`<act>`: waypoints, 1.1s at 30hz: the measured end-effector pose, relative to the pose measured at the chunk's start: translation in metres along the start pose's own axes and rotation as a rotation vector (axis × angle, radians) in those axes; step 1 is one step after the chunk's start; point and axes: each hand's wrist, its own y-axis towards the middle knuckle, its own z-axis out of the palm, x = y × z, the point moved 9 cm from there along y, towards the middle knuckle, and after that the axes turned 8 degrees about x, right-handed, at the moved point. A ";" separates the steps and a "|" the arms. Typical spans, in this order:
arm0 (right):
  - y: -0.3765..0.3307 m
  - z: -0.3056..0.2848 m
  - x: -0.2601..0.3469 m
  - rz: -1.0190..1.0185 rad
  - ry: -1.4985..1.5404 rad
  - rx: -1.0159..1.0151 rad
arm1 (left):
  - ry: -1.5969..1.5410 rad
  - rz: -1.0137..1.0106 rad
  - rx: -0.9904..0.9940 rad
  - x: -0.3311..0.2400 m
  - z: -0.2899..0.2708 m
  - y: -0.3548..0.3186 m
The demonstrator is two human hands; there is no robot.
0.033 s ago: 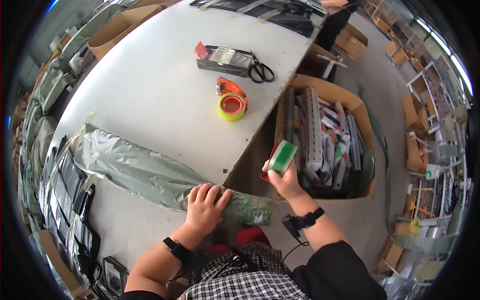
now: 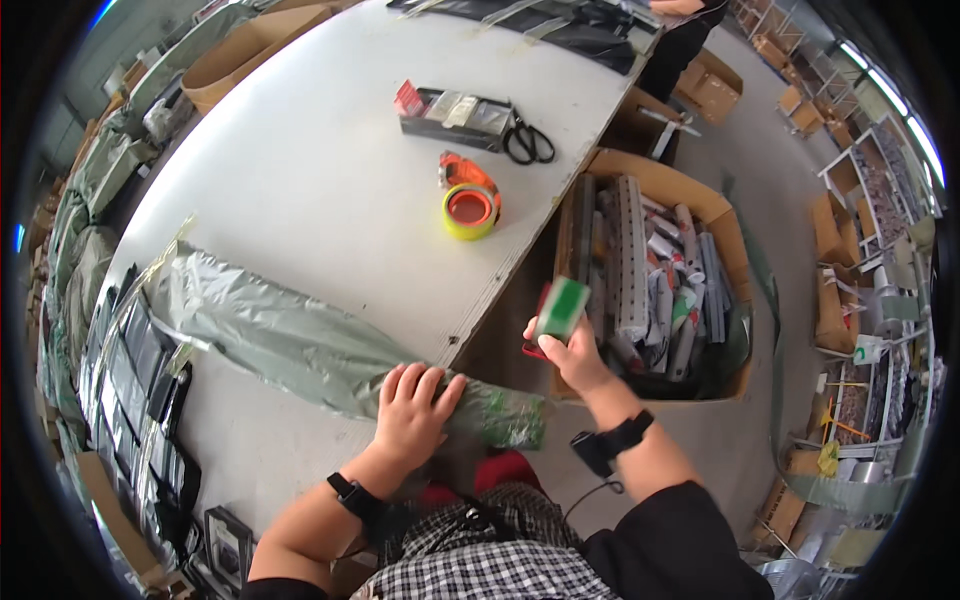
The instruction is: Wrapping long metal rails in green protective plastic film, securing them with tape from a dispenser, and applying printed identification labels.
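Seemingly boxy green-and-red packet (image 2: 560, 310) gripped by right hand (image 2: 572, 358); left hand (image 2: 412, 415) flat on grey-green bag (image 2: 280, 335).

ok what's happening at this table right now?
A person stands at a white table. The left hand presses flat on a grey-green plastic bag lying at the table's near edge. The right hand holds a small green-and-red box over a cardboard carton full of packaged items beside the table. A yellow tape roll and scissors lie further back.

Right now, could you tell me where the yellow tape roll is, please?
The yellow tape roll lies on the white table near its right edge, below the scissors.
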 end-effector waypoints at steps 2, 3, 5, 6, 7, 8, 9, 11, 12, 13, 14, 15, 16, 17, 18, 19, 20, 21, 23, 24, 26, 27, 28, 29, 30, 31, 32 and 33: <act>0.035 0.032 0.033 0.066 -0.163 0.258 | -0.090 -0.046 -0.013 -0.013 -0.011 -0.004; 0.046 0.040 0.066 -0.307 -0.583 0.236 | -0.126 0.190 0.032 -0.046 -0.022 0.004; 0.082 0.075 0.053 -0.210 -0.792 0.560 | -0.088 0.544 0.024 -0.108 -0.002 0.007; 0.098 0.090 0.061 -0.279 -0.915 0.615 | 0.083 0.495 0.128 -0.127 0.024 0.016; 0.112 0.103 0.049 -0.244 -0.991 0.720 | 0.055 0.427 0.253 -0.137 0.042 0.029; 0.123 0.114 0.061 -0.360 -0.999 0.650 | 0.076 0.402 0.260 -0.137 0.043 0.036; 0.128 0.122 0.070 -0.470 -1.005 0.578 | 0.093 0.381 0.265 -0.134 0.042 0.039; 0.133 0.113 0.079 -0.412 -0.764 0.454 | -0.226 0.469 0.137 -0.115 0.019 0.027; 0.126 0.110 0.094 -0.378 -0.638 0.452 | -0.548 0.541 -0.007 -0.094 -0.007 0.007; 0.109 0.089 0.099 -0.336 -0.584 0.388 | -0.531 0.421 -0.101 -0.064 -0.032 -0.001; 0.089 0.071 0.079 -0.102 -0.510 0.388 | -0.512 0.292 -0.192 -0.028 -0.057 -0.016; 0.058 0.050 0.046 0.104 -0.365 0.317 | -0.390 0.042 -0.227 0.019 -0.058 -0.034; 0.019 0.038 0.021 0.270 -0.283 0.257 | -0.312 -0.156 -0.358 0.072 -0.065 -0.059; -0.036 0.028 -0.034 0.391 -0.096 0.124 | -0.249 -0.349 -0.538 0.127 -0.069 -0.087; -0.084 0.034 -0.068 0.714 0.109 0.116 | -0.256 -0.575 -0.659 0.188 -0.068 -0.119; -0.127 0.040 -0.100 0.844 0.307 -0.031 | -0.175 -0.783 -0.734 0.253 -0.049 -0.155; -0.135 0.059 -0.089 0.880 0.531 -0.096 | -0.246 -1.083 -0.681 0.316 -0.031 -0.184; -0.143 0.076 -0.071 0.914 0.752 -0.181 | -0.650 -1.238 -0.725 0.363 -0.018 -0.196; -0.150 0.073 -0.080 0.851 0.579 -0.340 | -0.994 -1.375 -0.891 0.438 0.012 -0.206; -0.154 0.055 -0.080 0.793 0.401 -0.518 | -1.314 -1.448 -0.996 0.455 0.031 -0.191; -0.144 0.062 -0.077 0.750 0.347 -0.533 | -1.718 -1.469 -1.041 0.498 0.061 -0.201; -0.141 0.066 -0.073 0.727 0.302 -0.539 | -1.706 -1.468 -1.069 0.523 0.067 -0.230; -0.139 0.068 -0.075 0.701 0.258 -0.557 | -1.611 -1.338 -1.033 0.544 0.066 -0.252; -0.135 0.069 -0.071 0.702 0.256 -0.549 | -1.519 -1.212 -0.985 0.552 0.062 -0.262; -0.146 0.044 -0.056 0.699 0.161 -0.685 | -1.662 -1.109 -1.017 0.523 0.073 -0.205; -0.164 0.018 -0.035 0.689 0.074 -0.819 | -1.731 -1.001 -0.933 0.478 0.059 -0.164; -0.159 -0.006 -0.027 0.619 0.015 -0.847 | -1.768 -0.910 -0.991 0.455 0.040 -0.198; -0.150 -0.027 -0.015 0.557 -0.045 -0.881 | -1.732 -0.888 -1.117 0.427 0.022 -0.234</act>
